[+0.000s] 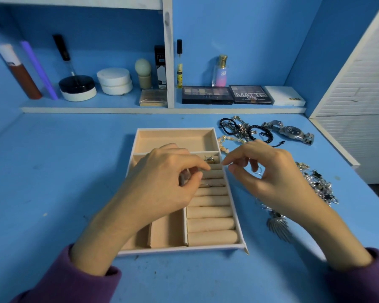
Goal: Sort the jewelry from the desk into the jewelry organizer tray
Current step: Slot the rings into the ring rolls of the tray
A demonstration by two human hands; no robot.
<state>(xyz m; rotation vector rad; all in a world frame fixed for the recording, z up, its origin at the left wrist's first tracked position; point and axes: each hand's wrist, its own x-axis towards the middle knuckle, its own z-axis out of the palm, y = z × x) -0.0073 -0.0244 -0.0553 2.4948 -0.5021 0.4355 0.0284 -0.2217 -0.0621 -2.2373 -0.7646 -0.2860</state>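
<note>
Left hand (166,178): it is held over the middle of the tray. The thumb and forefinger are curled together, and a small silver piece (182,179), too blurred to be named, is pinched between them.
Right hand (265,171): it is held above the right rim of the tray. The fingers are curled, and the tips of thumb and forefinger are brought near to each other. Whether something is pinched cannot be told.
Organizer tray (175,129): it is laid on the blue desk (53,182) between the two forearms. A wide compartment is seen at the far end, narrow ones at the near left, and a row of padded rolls (210,224) at the right.
Already in the tray: a coiled silver item (209,159) is placed just beyond the farthest roll.
Jewelry on the desk: black bead bracelets (245,129) and a wristwatch (292,132) are found beyond the right hand. A pale bead bracelet (224,142) lies just beside the tray's right rim. A heap of silver chains (319,184) and a feather-shaped pendant (279,226) lie to the right of the tray.
Shelf (162,110): cosmetics are lined up on it, among them two eyeshadow palettes (207,95).
Sleeves (74,281): purple cloth is worn on both arms.
</note>
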